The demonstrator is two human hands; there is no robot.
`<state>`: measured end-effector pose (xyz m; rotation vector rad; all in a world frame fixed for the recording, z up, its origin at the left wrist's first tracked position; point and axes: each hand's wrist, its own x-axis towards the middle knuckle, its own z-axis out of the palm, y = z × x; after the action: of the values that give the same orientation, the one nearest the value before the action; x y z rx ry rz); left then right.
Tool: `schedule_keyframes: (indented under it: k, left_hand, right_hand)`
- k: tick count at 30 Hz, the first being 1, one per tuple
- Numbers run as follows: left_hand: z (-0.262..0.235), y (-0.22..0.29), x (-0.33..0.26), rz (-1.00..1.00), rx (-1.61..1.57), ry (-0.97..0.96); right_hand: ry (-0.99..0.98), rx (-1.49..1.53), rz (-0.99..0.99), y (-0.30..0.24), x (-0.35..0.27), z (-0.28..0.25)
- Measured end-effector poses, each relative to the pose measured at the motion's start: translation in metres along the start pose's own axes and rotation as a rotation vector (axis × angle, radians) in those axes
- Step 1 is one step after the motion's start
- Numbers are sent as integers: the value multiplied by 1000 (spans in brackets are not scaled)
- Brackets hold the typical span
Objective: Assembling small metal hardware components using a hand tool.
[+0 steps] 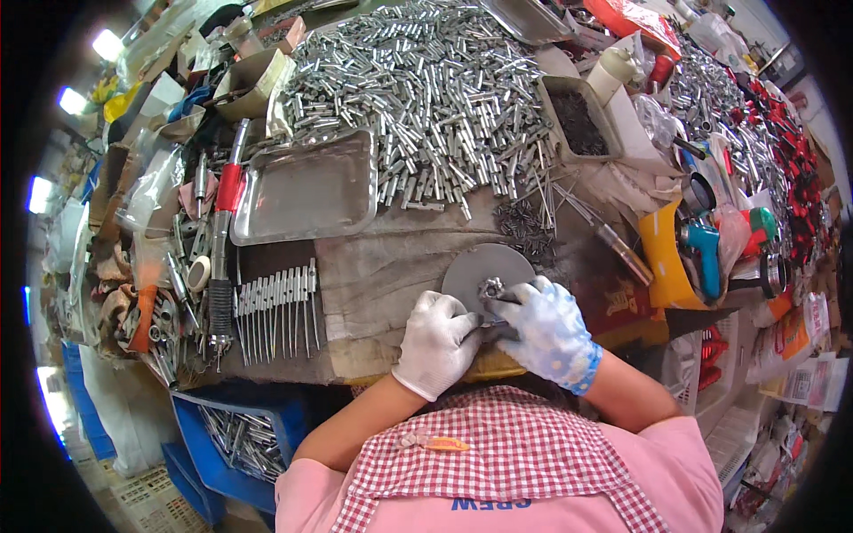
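Note:
At the front edge of the bench, my left hand (438, 345), in a white glove, has its fingers closed in a pinch. My right hand (551, 335) wears a white glove with a blue pattern, and its thumb and fingers are drawn together too. The fingertips of both hands meet over a small dark piece, mostly hidden, whose kind I cannot make out. Just beyond them a small shiny metal part (490, 287) sits on a round grey disc (462, 266), close to the right fingertips. Small dark pins (526, 222) lie scattered behind the disc.
A large heap of metal sockets (426, 98) covers the back. To the left are a metal tray (306, 191), a row of long-shanked metal pieces (275, 298) and a red-and-black tool (228, 186). A yellow holder (665, 253) stands right; a blue crate (289, 426) sits below left.

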<state>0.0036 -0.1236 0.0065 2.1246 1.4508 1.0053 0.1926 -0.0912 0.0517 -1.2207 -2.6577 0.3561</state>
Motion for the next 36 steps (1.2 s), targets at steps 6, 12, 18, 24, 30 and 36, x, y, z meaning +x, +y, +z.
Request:
schedule_keyframes:
  k: [6, 12, 18, 24, 30, 36]
  left_hand:
    - [3, 2, 0, 14, -6, 4]
    - [4, -2, -1, 35, -58, 59]
    - [-12, 23, -4, -261, -522, 31]
    - [-25, 12, -7, -332, -584, 217]
    - [-111, -53, -12, -396, 331, 226]
    - [-137, -65, 2, -717, 491, 210]
  right_hand:
    - [75, -170, -181, 3, -20, 20]
    - [86, 128, 46, 27, -20, 20]
    - [191, 299, 47, 17, -23, 29]
    - [102, 605, 18, -6, -6, 26]
    - [296, -184, 364, 98, 42, -14]
    - [218, -357, 436, 176, 57, 8]
